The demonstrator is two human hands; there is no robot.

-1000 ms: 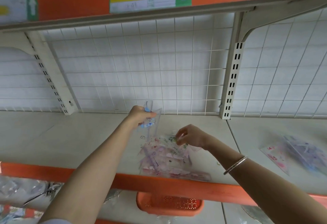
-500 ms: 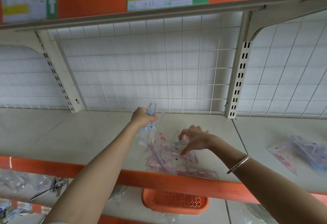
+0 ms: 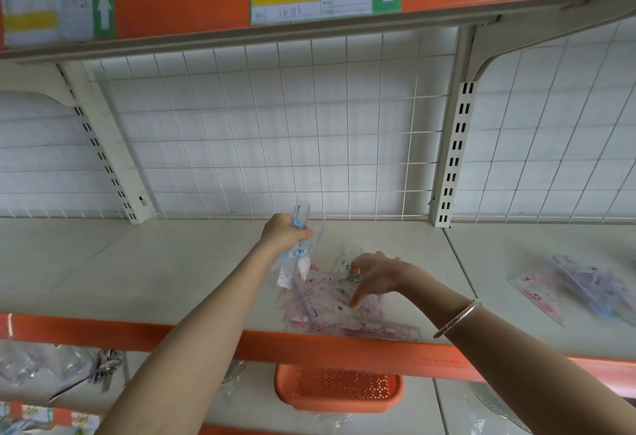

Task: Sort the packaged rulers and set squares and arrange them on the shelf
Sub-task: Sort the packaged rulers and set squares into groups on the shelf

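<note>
Here both bare forearms reach forward over the shelf (image 3: 172,262), the left from lower left, the right from lower right with a bracelet (image 3: 456,318) at its wrist. The left hand (image 3: 284,233) is raised a little above the shelf board, its fingers curled tight round a few packaged rulers (image 3: 298,255); these stand nearly upright in its grip, one end poking out above the fist and the longer part hanging below. The right hand (image 3: 377,276) is bent down at the wrist over a pile of packets (image 3: 320,307) of pink and clear rulers and set squares, which lies at the front edge of the shelf. Its fingers are loosely spread and point downward, one fingertip touching the top packet; it grips nothing that can be made out. The rulers in the left hand hang just beside the pile's far left corner. Well apart to the right, on the next shelf board, lies a second heap (image 3: 578,283), blurred. An orange basket (image 3: 339,391) sits on the level below.
</note>
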